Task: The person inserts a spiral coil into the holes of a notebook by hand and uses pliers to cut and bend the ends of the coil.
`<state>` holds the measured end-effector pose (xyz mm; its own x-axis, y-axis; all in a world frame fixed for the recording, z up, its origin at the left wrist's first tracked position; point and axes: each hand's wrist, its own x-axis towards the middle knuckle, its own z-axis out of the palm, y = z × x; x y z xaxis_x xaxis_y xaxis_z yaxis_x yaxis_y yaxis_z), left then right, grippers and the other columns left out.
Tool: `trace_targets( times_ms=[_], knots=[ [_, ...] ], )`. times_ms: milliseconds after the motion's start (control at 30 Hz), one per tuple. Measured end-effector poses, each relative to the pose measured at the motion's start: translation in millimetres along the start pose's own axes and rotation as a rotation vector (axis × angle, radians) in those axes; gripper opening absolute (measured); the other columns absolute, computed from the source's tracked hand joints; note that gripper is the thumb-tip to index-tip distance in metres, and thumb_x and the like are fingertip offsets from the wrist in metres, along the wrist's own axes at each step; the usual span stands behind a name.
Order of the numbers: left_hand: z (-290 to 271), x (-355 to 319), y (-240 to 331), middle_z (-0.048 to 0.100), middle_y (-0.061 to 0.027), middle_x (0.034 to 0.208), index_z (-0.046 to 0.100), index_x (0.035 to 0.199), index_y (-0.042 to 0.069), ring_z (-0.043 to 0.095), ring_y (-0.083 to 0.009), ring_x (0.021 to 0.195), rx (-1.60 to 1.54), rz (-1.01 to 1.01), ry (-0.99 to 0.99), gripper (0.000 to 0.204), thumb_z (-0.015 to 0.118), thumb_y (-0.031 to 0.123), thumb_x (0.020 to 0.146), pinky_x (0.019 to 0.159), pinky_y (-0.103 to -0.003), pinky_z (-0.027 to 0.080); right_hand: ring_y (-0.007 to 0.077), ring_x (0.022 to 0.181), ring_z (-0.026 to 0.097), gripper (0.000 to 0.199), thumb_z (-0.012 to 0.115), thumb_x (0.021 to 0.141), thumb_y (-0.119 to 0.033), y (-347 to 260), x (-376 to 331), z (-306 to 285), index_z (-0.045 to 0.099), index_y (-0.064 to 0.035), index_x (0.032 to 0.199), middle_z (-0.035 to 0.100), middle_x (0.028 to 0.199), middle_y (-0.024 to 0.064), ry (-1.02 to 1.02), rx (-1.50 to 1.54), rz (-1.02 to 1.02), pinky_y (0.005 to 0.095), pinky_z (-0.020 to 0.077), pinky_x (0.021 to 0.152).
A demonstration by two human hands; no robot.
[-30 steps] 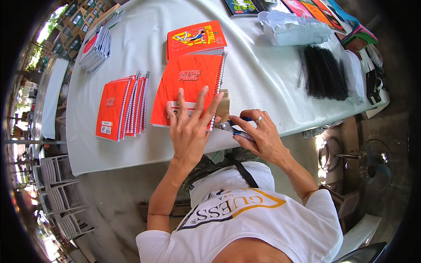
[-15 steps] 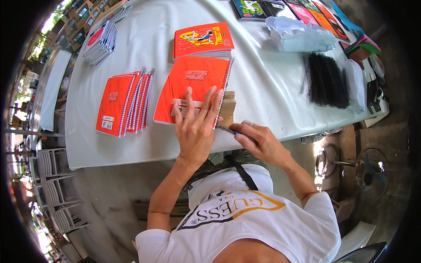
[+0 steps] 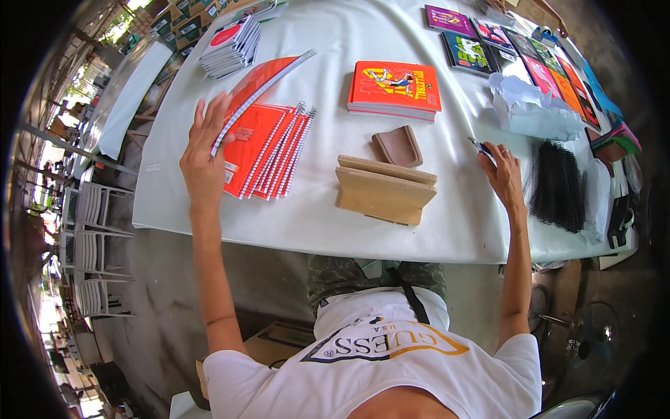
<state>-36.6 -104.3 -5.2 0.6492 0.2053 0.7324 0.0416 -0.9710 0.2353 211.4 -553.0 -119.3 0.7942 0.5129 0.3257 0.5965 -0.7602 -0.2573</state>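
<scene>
My left hand (image 3: 202, 153) grips a red spiral notebook (image 3: 264, 78) by its near end, the notebook tilted up with its coil edge facing me. It is held above a fanned pile of red spiral notebooks (image 3: 259, 136) at the left of the table. On the right, my right hand (image 3: 504, 174) is closed around small pliers (image 3: 478, 145), their metal tip pointing away to the left, the handles mostly hidden in the palm. Between my hands stand a wooden stand (image 3: 384, 195) with two upright boards and a brown curved block (image 3: 396, 146) just behind it.
A stack of red-covered books (image 3: 392, 87) lies beyond the wooden stand. Black plastic coils (image 3: 558, 185) are heaped at the right, near crumpled white wrapping (image 3: 530, 108). More notebooks (image 3: 230, 45) sit at the far left. The white-covered table's front edge (image 3: 314, 248) runs before me.
My left hand has lifted the red notebook off the wooden stand and carried it left over the pile. My right hand has moved away to the right with the pliers. The view has shifted left.
</scene>
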Motion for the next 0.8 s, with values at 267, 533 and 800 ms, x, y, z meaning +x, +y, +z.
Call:
trace_targets(
  times_ms=[267, 533, 800],
  knots=[
    [-7.9, -8.6, -24.8, 0.044, -0.0143, 0.148, 0.03, 0.151, 0.003, 0.043, -0.0254, 0.136, -0.956, -0.263, 0.226, 0.082, 0.066, 0.041, 0.089, 0.112, -0.05, 0.037, 0.0288, 0.138, 0.039, 0.085, 0.083, 0.076, -0.017, -150.2, 62.4, 12.3, 0.037, -0.0114, 0.148, 0.038, 0.15, 0.0174, -0.142, 1.171, -0.171, 0.0444, 0.0384, 0.11],
    [0.1, -28.9, -51.4, 0.032, -0.0092, 0.156, 0.017, 0.156, 0.015, 0.036, -0.027, 0.14, -1.452, -0.847, -0.29, 0.091, 0.052, 0.066, 0.089, 0.112, -0.051, 0.034, 0.0286, 0.104, 0.067, 0.045, 0.071, 0.072, 0.005, -265.1, 69.4, 3.7, 0.066, -0.0017, 0.116, 0.068, 0.118, 0.0129, 0.016, 1.145, -0.458, 0.0372, 0.0549, 0.091],
    [-47.5, 30.9, -89.5, 0.039, -0.0131, 0.152, 0.025, 0.152, -0.002, 0.041, -0.0215, 0.137, -1.167, -0.673, -0.71, 0.092, 0.077, 0.025, 0.081, 0.116, -0.036, 0.029, 0.0252, 0.115, 0.06, 0.037, 0.063, 0.077, -0.011, -317.8, 69.3, 17.6, 0.065, -0.0089, 0.114, 0.067, 0.116, 0.0071, 0.346, 0.4, -1.172, 0.0381, 0.0508, 0.099]
  ],
)
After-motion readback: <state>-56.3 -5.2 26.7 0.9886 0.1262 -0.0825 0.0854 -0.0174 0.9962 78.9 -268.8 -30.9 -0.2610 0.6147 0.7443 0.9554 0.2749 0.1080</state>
